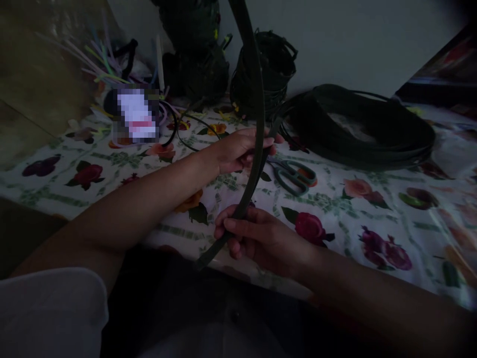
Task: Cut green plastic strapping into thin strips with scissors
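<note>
A long flat dark green plastic strip (260, 94) curves down from the top of the view, passing in front of my left hand. My right hand (257, 233) is closed on it near its lower end, thumb on top. My left hand (244, 149) is closed on a strip piece (275, 127) whose short end sticks up above the fingers. Whether both pieces belong to one strip I cannot tell. Scissors with green handles (296, 176) lie on the table just right of my left hand.
A large coil of dark strip (372, 127) lies at the back right. Dark woven baskets (274, 59) stand against the wall. Coloured strips (106, 62) and a blurred-out object (137, 114) are at the left. A fruit-and-flower tablecloth (335, 231) covers the table.
</note>
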The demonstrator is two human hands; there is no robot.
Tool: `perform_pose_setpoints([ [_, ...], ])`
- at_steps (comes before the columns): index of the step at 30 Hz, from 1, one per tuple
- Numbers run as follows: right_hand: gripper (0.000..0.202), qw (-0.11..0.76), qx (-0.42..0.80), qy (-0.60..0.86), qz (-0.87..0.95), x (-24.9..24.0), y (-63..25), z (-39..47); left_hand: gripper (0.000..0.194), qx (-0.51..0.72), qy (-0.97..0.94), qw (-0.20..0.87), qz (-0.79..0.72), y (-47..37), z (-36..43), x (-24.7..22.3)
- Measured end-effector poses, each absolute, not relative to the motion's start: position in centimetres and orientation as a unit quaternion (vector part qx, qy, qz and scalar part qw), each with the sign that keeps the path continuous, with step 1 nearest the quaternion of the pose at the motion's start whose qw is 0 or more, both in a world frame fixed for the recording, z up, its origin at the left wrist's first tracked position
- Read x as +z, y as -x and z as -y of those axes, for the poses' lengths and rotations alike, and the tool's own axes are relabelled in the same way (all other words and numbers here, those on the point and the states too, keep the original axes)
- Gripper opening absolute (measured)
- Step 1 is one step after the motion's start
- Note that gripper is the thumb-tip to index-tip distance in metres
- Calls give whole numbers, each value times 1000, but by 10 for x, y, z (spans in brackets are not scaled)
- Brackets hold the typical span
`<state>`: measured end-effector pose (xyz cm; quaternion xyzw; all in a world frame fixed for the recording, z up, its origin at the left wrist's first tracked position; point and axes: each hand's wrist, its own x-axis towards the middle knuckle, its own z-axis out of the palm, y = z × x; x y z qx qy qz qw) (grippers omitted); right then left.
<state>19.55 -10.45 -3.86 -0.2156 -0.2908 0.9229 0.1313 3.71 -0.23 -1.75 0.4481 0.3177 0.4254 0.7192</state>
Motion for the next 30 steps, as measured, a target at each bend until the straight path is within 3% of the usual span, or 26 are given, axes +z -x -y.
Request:
perform_pose_setpoints([
  [30,16,128,920,212,304,-41,-194,106,10,441,-461,699,-322,-36,-2,-20],
])
